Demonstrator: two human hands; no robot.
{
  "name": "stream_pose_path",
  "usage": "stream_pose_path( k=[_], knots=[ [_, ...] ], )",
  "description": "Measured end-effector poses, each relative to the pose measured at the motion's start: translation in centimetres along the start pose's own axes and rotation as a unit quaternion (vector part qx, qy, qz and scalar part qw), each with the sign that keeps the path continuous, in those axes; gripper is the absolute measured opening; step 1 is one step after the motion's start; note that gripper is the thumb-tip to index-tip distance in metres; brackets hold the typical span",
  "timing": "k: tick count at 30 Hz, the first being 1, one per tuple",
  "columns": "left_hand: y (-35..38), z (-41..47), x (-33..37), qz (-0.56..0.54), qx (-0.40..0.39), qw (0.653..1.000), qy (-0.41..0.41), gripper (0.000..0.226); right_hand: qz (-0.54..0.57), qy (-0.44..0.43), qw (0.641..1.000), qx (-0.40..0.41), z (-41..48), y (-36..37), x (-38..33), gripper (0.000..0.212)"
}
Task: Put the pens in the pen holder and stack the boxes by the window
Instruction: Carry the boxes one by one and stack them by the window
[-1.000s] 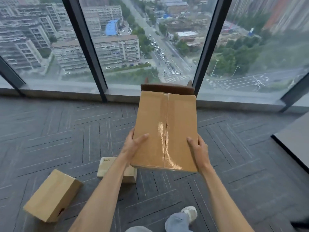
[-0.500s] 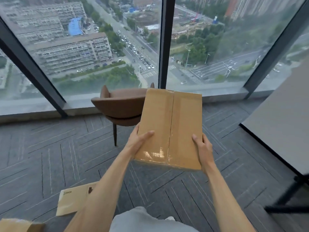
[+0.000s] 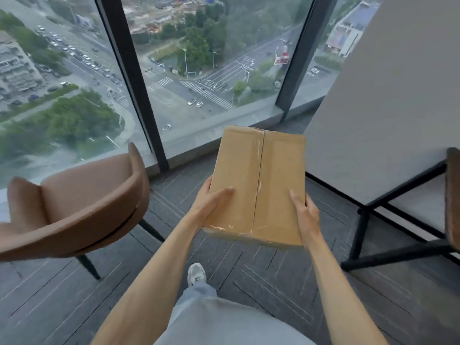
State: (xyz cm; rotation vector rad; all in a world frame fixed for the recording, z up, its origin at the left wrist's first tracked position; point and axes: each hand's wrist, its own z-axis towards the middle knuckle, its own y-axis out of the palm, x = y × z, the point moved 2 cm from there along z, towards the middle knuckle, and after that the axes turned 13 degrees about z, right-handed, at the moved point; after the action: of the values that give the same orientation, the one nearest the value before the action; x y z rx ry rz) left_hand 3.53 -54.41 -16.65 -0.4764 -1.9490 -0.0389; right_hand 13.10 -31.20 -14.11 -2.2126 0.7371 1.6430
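A taped cardboard box (image 3: 258, 185) is being held in the air above the dark carpet (image 3: 273, 277), between a brown chair (image 3: 82, 207) on the left and a grey table (image 3: 388, 115) on the right, near the window (image 3: 211, 58); the left hand (image 3: 211, 205) is gripping its left side, thumb lying on top; the right hand (image 3: 305, 212) is clasping the right edge; a white shoe (image 3: 196, 273) is showing below.
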Motion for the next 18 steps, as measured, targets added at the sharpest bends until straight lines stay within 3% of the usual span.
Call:
stream_pose_path(
  k=[7,14,18],
  knots=[
    [-1.9,11.6,6.7,0.042,-0.063,0.997,0.018,0.08,0.023,-0.014,0.997,0.072,8.1,3.8,-3.6,0.043],
    [-2.1,22.9,11.3,0.11,-0.096,0.989,0.014,0.086,0.079,0.001,0.99,0.115,17.7,6.4,-4.5,0.025],
    [-1.8,30.0,14.1,0.118,-0.096,0.988,0.005,0.071,0.1,0.013,0.989,0.112,25.4,7.9,-5.6,0.028]
  ],
)
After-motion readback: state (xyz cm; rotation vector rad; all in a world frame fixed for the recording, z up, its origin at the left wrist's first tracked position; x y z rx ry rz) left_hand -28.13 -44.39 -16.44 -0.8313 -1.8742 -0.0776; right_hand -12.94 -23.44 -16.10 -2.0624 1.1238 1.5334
